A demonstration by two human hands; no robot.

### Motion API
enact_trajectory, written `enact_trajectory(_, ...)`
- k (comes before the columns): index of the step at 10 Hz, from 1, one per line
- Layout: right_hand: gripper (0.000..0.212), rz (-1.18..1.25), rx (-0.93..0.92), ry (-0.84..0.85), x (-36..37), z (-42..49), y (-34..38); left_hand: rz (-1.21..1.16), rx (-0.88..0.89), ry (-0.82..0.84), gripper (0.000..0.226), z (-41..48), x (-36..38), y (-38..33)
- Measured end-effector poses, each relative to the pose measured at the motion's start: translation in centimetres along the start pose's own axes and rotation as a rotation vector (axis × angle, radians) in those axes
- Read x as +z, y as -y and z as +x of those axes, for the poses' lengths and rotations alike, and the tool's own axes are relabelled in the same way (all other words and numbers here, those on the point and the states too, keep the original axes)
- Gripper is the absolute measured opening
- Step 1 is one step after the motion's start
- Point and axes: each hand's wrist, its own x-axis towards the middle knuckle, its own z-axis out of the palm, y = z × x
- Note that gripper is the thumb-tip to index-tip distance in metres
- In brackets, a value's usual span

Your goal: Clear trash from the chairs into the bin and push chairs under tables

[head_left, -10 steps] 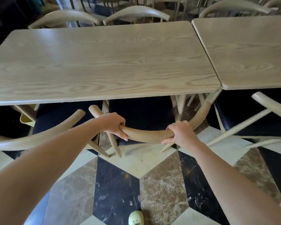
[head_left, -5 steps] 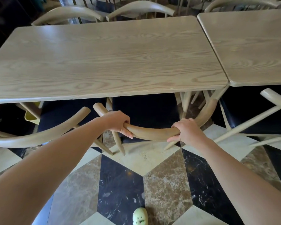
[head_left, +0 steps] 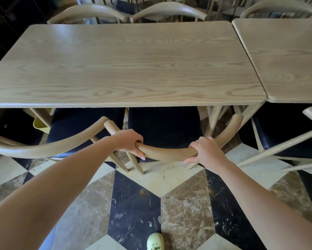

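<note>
A wooden chair with a curved backrest (head_left: 169, 153) and dark blue seat (head_left: 164, 127) stands in front of me, its seat mostly under the light wood table (head_left: 126, 65). My left hand (head_left: 129, 141) grips the left part of the backrest. My right hand (head_left: 204, 151) grips the right part. No trash shows on the visible part of the seat.
A second chair (head_left: 48, 147) sits tucked to the left, a third chair (head_left: 295, 139) to the right under a neighbouring table (head_left: 285, 56). A yellow bin (head_left: 40, 124) peeks out under the table at left. More chair backs line the far side. My green shoe (head_left: 155, 240) is on the tiled floor.
The chair has slid a little farther under the table with both hands still on its backrest, and my view has shifted slightly.
</note>
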Motion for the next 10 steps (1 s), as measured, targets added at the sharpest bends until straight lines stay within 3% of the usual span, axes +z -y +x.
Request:
enact_trajectory(7, 0.068, -0.028, -0.040, 0.106, -1.7, -0.7, -0.4, 0.078, -0.050, -0.037, 0.061, -0.6, 0.9, -1.7)
enact_trajectory(8, 0.066, 0.017, -0.025, 0.216, -2.0, -0.5, -0.1, 0.151, -0.130, -0.092, 0.070, -1.7, 1.2, -2.3)
enact_trajectory(9, 0.070, 0.060, 0.073, 0.500, -3.8, 0.4, 0.9, 0.136, -0.170, -0.217, 0.072, -3.7, 2.5, -2.7)
enact_trajectory(10, 0.072, -0.050, 0.092, 0.668, -6.5, 1.1, 3.1, -0.112, -0.236, -0.204, 0.070, -6.5, 3.6, -3.5)
